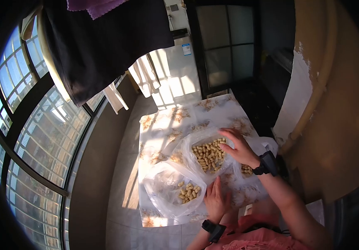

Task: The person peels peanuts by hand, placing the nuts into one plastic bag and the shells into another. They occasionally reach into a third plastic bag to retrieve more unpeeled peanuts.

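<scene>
Both your hands are working at the peanut bags on the table.
You are reaching your right hand [238,149] over the 3 o'clock rim of the middle bag [190,143], fingers curled above its peanuts [208,156]; I cannot tell whether they are gripping anything. Your left hand [216,201] is lying flat, fingers together, on the floral tablecloth [162,125], with the second bag [162,183] just beside it at 9 o'clock.

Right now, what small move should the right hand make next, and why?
Probably dip the right hand into the middle bag for a few peanuts: it rests at the open rim, and the left hand lies beside the smaller bag.
</scene>
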Motion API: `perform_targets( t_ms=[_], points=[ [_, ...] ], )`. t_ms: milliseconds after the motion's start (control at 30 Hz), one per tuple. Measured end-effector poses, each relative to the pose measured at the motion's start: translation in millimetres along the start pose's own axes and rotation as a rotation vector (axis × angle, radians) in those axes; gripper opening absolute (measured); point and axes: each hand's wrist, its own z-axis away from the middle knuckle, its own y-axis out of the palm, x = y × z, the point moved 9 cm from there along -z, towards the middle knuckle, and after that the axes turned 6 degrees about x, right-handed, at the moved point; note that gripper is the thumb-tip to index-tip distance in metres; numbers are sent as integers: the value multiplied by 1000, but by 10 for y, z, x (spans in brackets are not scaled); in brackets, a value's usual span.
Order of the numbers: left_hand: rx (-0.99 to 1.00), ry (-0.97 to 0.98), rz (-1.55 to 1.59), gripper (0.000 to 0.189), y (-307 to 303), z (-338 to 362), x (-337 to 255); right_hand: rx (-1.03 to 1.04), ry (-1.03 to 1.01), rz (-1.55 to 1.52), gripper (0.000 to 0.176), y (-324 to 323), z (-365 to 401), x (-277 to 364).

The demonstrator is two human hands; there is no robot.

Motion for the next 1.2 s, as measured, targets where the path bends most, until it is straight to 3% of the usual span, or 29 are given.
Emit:
perform_targets(
  t_ms=[267,333,567,667,733,833,1100,1200],
  points=[
    [-39,30,18,61,18,45,21,-119,-11,204,28,47,200,224],
    [-28,20,21,58,33,46,29,43,22,-8,24,341,247,117],
    [-23,-5,-1,40,98,81,80,443,215,-178,37,1514,533,-126],
    [-27,-17,7,39,112,79,101,463,72,-171,36,1586,498,-51],
    [-50,10,-8,40,95,63,72,412,101,-210,32,1485,427,-133],
    [-64,37,-4,43,68,35,6,117,27,24,29,1083,308,-221],
    [-57,48,3,47,60,53,12,169,132,481,60,1295,271,-617],
    [-65,40,-5,46,54,55,11,193,112,676,58,1390,291,-554]
  ],
)
